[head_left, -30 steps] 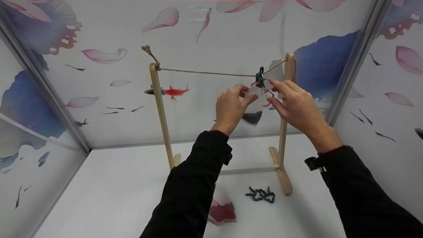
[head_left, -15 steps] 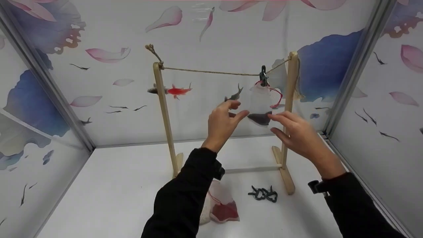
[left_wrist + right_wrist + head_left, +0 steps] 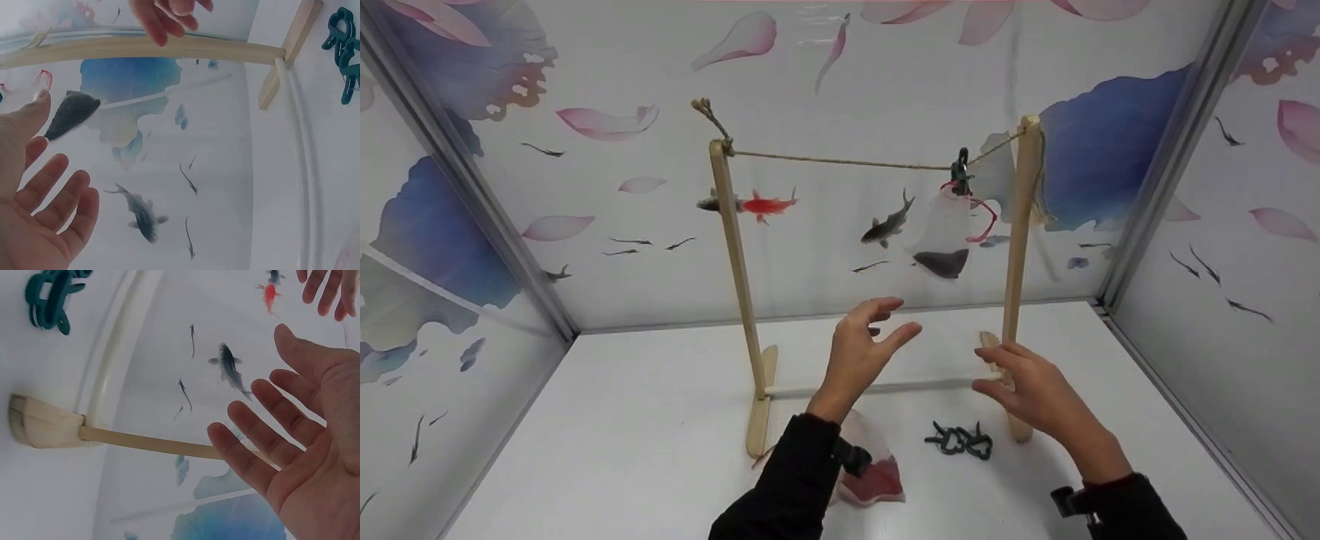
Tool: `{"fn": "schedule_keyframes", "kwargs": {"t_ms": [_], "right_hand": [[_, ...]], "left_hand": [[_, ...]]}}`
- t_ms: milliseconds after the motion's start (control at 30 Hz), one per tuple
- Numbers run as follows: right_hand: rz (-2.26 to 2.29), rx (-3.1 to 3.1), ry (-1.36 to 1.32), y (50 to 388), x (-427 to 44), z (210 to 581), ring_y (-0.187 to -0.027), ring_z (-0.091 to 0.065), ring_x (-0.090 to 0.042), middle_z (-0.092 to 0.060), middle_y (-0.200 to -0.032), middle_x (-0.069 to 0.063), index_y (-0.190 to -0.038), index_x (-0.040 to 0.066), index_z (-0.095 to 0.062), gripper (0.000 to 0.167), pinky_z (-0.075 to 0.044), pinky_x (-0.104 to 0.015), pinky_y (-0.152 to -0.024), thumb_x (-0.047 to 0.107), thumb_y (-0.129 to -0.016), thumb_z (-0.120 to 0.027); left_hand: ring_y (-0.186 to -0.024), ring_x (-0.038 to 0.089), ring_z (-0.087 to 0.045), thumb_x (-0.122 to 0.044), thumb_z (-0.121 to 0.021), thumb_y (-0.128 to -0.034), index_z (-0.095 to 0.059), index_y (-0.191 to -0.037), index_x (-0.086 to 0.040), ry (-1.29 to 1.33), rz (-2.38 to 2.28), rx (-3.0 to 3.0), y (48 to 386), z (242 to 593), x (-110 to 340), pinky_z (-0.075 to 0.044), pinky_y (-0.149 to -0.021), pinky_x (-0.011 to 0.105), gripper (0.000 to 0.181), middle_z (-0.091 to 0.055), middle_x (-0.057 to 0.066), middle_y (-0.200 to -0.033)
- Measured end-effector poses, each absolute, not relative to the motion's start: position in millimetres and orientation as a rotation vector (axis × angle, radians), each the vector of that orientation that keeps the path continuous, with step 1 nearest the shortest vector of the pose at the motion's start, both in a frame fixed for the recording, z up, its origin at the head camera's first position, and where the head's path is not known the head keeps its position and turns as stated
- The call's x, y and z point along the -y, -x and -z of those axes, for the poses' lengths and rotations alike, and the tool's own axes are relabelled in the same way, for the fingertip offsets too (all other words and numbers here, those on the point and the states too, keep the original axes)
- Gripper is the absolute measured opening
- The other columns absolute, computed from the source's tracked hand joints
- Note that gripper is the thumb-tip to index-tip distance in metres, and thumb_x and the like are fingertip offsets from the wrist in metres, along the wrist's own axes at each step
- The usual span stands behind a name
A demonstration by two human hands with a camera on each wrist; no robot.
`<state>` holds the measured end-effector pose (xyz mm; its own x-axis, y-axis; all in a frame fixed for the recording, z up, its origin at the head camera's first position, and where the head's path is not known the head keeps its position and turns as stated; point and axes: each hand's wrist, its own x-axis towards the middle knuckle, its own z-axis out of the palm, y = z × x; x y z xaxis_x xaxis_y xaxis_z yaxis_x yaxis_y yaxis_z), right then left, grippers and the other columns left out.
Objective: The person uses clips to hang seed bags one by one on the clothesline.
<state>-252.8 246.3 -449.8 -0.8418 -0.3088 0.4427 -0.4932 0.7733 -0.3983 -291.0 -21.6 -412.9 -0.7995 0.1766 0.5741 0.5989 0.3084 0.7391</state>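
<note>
A translucent drawstring pouch (image 3: 947, 225) with dark contents at its bottom and a red cord hangs from the string (image 3: 840, 161) near the right post. The dark green clip (image 3: 961, 176) fastens it there. Below and left of the pouch, my left hand (image 3: 861, 352) is in the air with fingers loosely bent and nothing in it. My right hand (image 3: 1039, 390) is also free of any object, in front of the right post's lower part. In the right wrist view its fingers (image 3: 253, 455) are spread.
A wooden frame (image 3: 735, 270) with two posts carries the string. Two dark green clips (image 3: 960, 441) lie on the white table (image 3: 622, 435). A second pouch with red contents (image 3: 877, 480) lies near the left sleeve, partly covered. Printed walls stand behind and at the sides.
Both hands have let go of the pouch and moved down away from it. The pouch now hangs freely from the clip and has swung slightly left.
</note>
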Motion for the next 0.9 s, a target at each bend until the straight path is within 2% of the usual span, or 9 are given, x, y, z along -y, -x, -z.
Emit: {"fn": "schedule_keyframes", "kwargs": {"t_ms": [233,500,700,900], "right_hand": [[-0.841,2.816,-0.392,240,-243,482,-0.1,-0.066,-0.032,-0.067,-0.115,-0.013,-0.122,0.001,-0.068,0.056,-0.057,-0.048,-0.08,0.037,-0.083,-0.085],[-0.757,3.021,-0.225,234,-236,509,-0.102,-0.066,-0.037,-0.067,-0.112,-0.017,-0.122,-0.007,-0.065,0.075,-0.054,-0.052,-0.083,0.048,-0.076,-0.088],[-0.68,3.105,-0.149,233,-232,523,-0.083,-0.061,-0.023,-0.063,-0.098,-0.01,-0.11,-0.005,-0.069,0.071,-0.053,-0.044,-0.072,0.05,-0.07,-0.091],[-0.72,3.18,-0.05,234,-226,526,-0.076,-0.056,-0.019,-0.06,-0.091,-0.006,-0.103,0.0,-0.068,0.063,-0.051,-0.041,-0.067,0.048,-0.07,-0.092]], "left_hand": [[-0.122,0.022,-0.059,-0.039,-0.077,-0.0915,-0.064,-0.135,-0.016,0.75,1.497,2.29,263,452,33,-0.051,-0.095,0.041,0.051,-0.063,-0.001,-0.132],[-0.128,0.017,-0.056,-0.041,-0.078,-0.0897,-0.064,-0.135,-0.011,0.819,1.349,2.391,245,491,49,-0.047,-0.104,0.039,0.056,-0.062,0.001,-0.135],[-0.124,0.02,-0.059,-0.039,-0.08,-0.0882,-0.064,-0.133,-0.008,0.814,1.245,2.485,244,516,53,-0.048,-0.102,0.039,0.057,-0.064,0.003,-0.132],[-0.12,0.019,-0.061,-0.036,-0.082,-0.0869,-0.067,-0.132,-0.011,0.815,1.163,2.571,243,529,52,-0.049,-0.1,0.038,0.053,-0.067,0.003,-0.127]]}}
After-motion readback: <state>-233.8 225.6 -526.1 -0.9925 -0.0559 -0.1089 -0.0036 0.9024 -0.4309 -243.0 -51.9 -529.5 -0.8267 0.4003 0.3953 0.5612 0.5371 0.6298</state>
